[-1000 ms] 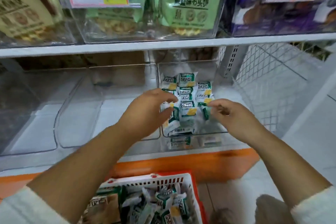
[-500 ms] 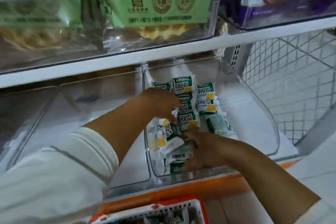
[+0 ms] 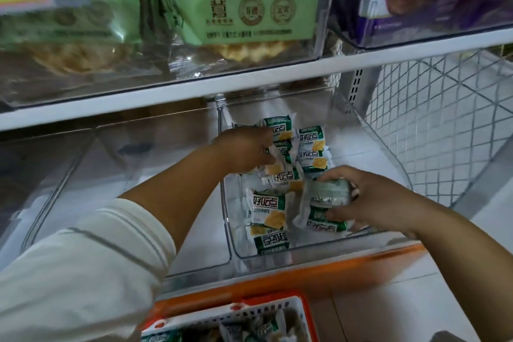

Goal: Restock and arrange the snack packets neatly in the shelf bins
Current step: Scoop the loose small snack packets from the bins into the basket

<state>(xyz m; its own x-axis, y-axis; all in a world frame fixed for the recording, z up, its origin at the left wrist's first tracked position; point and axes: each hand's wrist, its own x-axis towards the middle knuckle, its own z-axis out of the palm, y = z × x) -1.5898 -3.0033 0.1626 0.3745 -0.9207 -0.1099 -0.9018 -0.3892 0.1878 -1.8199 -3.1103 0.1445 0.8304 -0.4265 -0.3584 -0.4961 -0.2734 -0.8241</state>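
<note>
head view: both hands are inside the clear bin [image 3: 226, 216]. the snack packets [image 3: 311, 147] lie in there in roughly 2 columns, green and white, most label up, though a couple at the front read the other way round. left hand [image 3: 244, 151] is at the back-left of the pile, fingers curled and pinching the white edge of a middle packet [image 3: 283, 154]. right hand [image 3: 372, 200] grips a loose packet [image 3: 329, 193], foil side up, just over the front-right part of the pile, thumb on its near side.

my take on doing this bit well: flip that loose packet label up and set it flush in the right column so the line carries on. let the left hand pin the back rows so they don't slide. these wrappers look puffy and slippery, so press them flat, don't shove. the front ones that read upside down probably want turning too. the red basket [image 3: 305, 311] at the bottom edge has more in it, so i'd guess the bin is well short of full.

vs 0.5 s ago: right hand was palm down on the front packets, now it's off to the right with 1 in its grip. left hand is in about the same spot. 1 s ago both hands were out at the front of the bin and the view sat further back.
</note>
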